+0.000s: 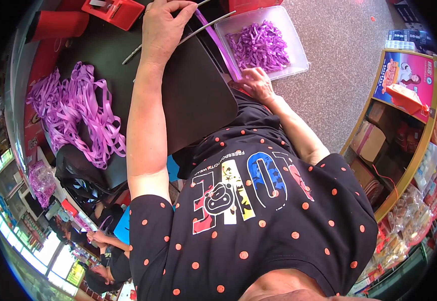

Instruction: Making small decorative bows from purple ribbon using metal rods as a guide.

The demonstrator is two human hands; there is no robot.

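Note:
At the far edge of the dark table [198, 100], my left hand [165, 22] pinches the upper end of a purple ribbon [221, 47] between thumb and fingers. A thin metal rod [206, 26] slants past that hand, with what looks like a second rod end just above. The ribbon runs taut down to my right hand [257, 84], whose fingers close on its lower part beside the table's edge. Next to my right hand stands a translucent white plastic bin [298, 67] with many short purple ribbon pieces [263, 47] in it.
A big tangled heap of purple ribbon [78, 110] lies on the table's left side. Red holders [113, 11] sit at the back left. A shelf unit [404, 155] with boxes stands on the right. Another person [108, 256] works at the lower left.

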